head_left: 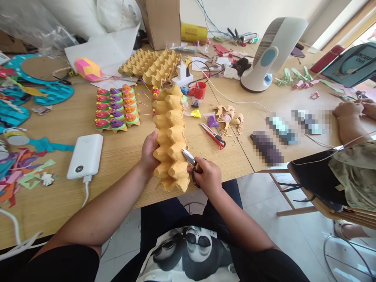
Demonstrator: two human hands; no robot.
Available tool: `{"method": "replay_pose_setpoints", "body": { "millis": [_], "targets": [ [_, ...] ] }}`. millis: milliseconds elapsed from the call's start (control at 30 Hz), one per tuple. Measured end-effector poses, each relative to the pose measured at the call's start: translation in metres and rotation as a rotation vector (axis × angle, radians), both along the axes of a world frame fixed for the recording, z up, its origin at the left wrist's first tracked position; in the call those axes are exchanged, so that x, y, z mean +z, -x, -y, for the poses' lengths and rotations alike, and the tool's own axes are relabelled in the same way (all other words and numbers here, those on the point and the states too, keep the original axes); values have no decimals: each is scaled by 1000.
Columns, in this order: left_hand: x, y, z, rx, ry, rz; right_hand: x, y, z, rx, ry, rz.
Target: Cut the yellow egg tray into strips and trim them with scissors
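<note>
A long strip of yellow-brown egg carton (170,133) is held up over the table's front edge. My left hand (150,152) grips its left side, the fingers partly hidden behind it. In my right hand (208,174) is a pair of scissors (190,158), its blades pointing up and left against the strip's right edge. Whether the blades have carton between them I cannot tell. Beyond the strip, to its left, stand painted egg-carton pieces (116,111) in red, purple, orange and green. A red utility knife (214,137) lies to the right, near cut carton scraps (227,117).
Larger egg-carton sheets (149,64) lie at the back beside a white power strip (182,76). A white fan (268,58) stands back right. On the left are a white power bank (85,156) and coloured paper scraps (25,172). Another person's hands (349,109) rest at the right.
</note>
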State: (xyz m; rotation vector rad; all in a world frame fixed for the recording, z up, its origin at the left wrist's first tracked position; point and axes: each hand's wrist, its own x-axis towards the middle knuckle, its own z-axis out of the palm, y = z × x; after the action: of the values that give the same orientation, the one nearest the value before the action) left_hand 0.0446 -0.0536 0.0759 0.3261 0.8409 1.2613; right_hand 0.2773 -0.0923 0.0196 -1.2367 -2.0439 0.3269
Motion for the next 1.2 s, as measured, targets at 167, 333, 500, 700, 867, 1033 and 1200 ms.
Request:
{"method": "replay_pose_setpoints", "body": {
  "millis": [167,333,500,700,867,1033,1200],
  "targets": [
    [2,1,-1,11,-10,16,8,-1,-1,22,122,-110],
    [5,-1,-1,-53,9,95,17,0,-4,73,108,-133],
    [6,-5,1,-18,8,77,16,1,-4,72,20,-76],
    [5,-11,2,-19,-16,83,10,1,-3,54,-11,1],
    [6,-14,3,23,-13,64,8,1,-2,49,-2,14],
    [4,-9,2,-5,9,113,5,2,0,23,-22,26],
    [2,-7,2,-39,17,144,3,2,1,0,-10,42]
  ]
}}
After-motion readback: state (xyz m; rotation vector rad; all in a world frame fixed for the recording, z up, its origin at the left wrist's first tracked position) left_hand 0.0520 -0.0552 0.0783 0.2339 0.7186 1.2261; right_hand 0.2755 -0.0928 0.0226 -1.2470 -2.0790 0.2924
